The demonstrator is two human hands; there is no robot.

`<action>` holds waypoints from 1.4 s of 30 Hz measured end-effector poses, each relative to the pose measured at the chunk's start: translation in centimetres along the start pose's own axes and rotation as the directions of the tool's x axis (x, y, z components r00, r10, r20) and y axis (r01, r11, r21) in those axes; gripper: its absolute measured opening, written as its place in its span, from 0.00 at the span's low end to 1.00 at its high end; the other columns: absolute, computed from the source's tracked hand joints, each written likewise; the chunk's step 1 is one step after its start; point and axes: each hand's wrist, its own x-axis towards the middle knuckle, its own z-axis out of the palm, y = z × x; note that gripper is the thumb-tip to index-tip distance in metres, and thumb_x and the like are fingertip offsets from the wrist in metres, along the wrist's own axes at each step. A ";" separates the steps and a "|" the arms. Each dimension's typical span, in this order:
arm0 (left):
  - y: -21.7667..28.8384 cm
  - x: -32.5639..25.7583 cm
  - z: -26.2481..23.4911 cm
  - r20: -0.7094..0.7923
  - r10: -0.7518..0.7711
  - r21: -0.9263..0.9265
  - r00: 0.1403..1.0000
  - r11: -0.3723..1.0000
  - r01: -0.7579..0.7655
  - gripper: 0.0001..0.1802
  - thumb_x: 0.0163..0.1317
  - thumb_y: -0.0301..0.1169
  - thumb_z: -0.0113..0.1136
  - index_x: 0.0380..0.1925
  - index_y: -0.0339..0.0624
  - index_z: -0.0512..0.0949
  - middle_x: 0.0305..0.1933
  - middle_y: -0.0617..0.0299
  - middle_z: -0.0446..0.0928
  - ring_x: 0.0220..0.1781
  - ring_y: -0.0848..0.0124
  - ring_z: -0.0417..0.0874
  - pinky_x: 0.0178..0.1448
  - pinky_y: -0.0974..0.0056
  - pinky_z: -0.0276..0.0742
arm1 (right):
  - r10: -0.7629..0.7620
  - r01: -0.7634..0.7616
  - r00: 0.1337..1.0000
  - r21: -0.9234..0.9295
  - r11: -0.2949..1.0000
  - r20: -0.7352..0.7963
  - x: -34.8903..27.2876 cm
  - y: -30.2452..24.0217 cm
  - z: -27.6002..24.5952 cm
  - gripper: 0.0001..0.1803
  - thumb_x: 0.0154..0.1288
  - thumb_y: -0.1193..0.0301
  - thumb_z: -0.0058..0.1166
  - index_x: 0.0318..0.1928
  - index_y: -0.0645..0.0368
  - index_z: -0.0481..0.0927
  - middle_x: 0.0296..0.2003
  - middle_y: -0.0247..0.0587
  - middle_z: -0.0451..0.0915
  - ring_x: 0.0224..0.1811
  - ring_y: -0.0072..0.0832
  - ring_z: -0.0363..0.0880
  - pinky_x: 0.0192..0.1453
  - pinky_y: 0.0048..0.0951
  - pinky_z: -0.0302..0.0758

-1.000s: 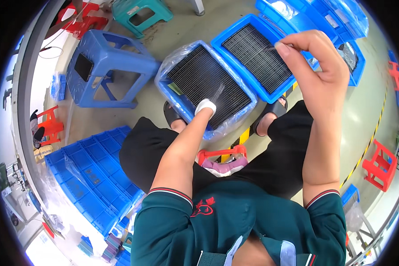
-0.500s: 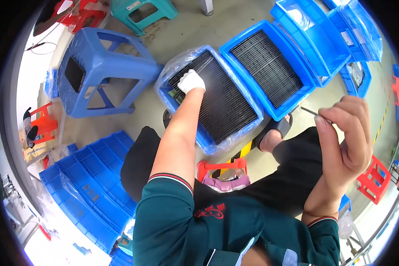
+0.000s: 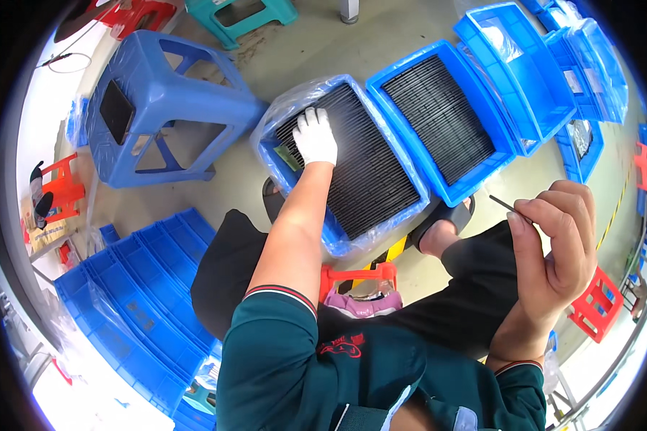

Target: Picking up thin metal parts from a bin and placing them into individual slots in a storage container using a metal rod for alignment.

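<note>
My left hand (image 3: 315, 136), in a white glove, lies over rows of thin black strips (image 3: 370, 172), fingers stretched out and a little apart. These rows fill a blue bin (image 3: 269, 154) lined with clear plastic. A small green piece (image 3: 287, 158) shows beside the glove, near the bin's left wall. Raised at the right, my bare right hand (image 3: 561, 241) pinches a thin dark rod (image 3: 505, 205) between thumb and forefinger. Its tip points up and left; I cannot tell its exact kind.
A second blue bin (image 3: 499, 154) of black strips stands to the right, with stacked blue bins (image 3: 532, 79) beyond. A blue stool (image 3: 140, 86) bearing a dark flat device (image 3: 116, 111) is at the left. Blue crates (image 3: 129, 309) lie lower left; a red stool (image 3: 597, 305) is lower right.
My left hand has turned and its fingers have straightened out over the strips, uncovering more of the green piece. My right hand has dropped slightly, still pinching the rod.
</note>
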 end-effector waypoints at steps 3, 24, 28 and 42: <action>-0.1 -0.5 0.4 0.008 0.049 0.026 0.999 0.998 -0.049 0.20 0.62 0.32 0.49 0.56 0.49 0.71 0.57 0.59 0.72 0.54 0.60 0.75 0.52 0.53 0.74 | 0.001 -0.001 1.000 -0.015 1.000 0.014 0.1 -0.2 0.2 0.11 0.40 0.80 0.65 0.30 0.61 0.81 0.26 0.40 0.76 0.32 0.36 0.74 0.34 0.31 0.71; 1.3 0.6 1.9 0.019 -0.036 -0.074 0.999 0.997 0.038 0.22 0.64 0.32 0.45 0.58 0.43 0.71 0.61 0.53 0.71 0.58 0.59 0.72 0.57 0.54 0.70 | 0.005 -0.002 0.997 -0.033 0.999 0.083 0.1 -0.5 1.4 0.10 0.42 0.81 0.64 0.29 0.62 0.80 0.27 0.41 0.76 0.33 0.38 0.74 0.36 0.33 0.71; 0.6 2.1 1.9 0.097 -0.039 -0.078 0.995 0.996 0.046 0.21 0.65 0.33 0.41 0.56 0.41 0.72 0.58 0.56 0.73 0.62 0.60 0.71 0.60 0.54 0.68 | 0.000 0.003 0.996 -0.024 1.000 0.091 0.0 -1.0 1.8 0.10 0.43 0.81 0.64 0.30 0.62 0.80 0.27 0.42 0.76 0.33 0.39 0.74 0.37 0.34 0.71; -5.6 -0.4 2.8 0.214 -0.878 -0.755 0.429 0.130 0.643 0.26 0.56 0.26 0.57 0.57 0.28 0.72 0.58 0.38 0.74 0.57 0.46 0.77 0.65 0.55 0.69 | -0.095 0.093 0.994 0.035 0.995 0.059 0.6 -2.1 2.1 0.11 0.43 0.82 0.65 0.31 0.61 0.80 0.28 0.41 0.77 0.33 0.39 0.75 0.36 0.34 0.73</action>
